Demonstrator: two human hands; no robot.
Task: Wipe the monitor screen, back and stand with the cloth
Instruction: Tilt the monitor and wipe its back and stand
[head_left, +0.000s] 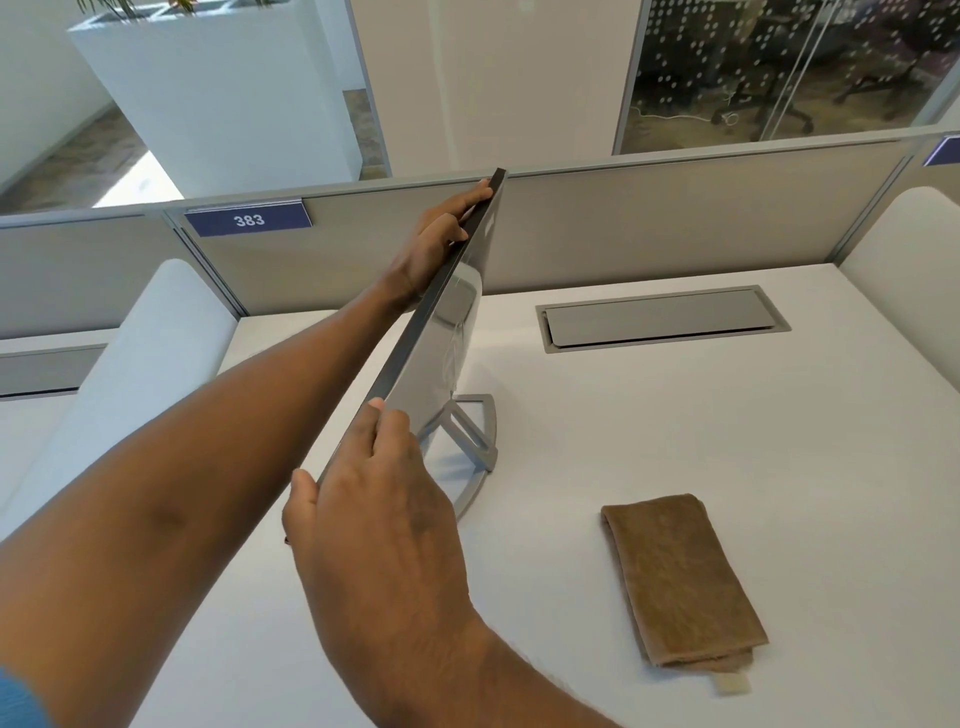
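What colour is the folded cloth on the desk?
Brown; the cloth shows best in the head view.

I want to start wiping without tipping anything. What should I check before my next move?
1. Both hands on the monitor: ok; left hand grips the far end, right hand pinches the near end.
2. The stand rests on the desk: ok.
3. The cloth is in hand: not ok; it lies folded on the desk, untouched.
4. Dirt to wipe: cannot tell; monitor is seen edge-on.

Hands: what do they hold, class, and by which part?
The monitor, by its top edge: left hand at the far end, right hand at the near end.
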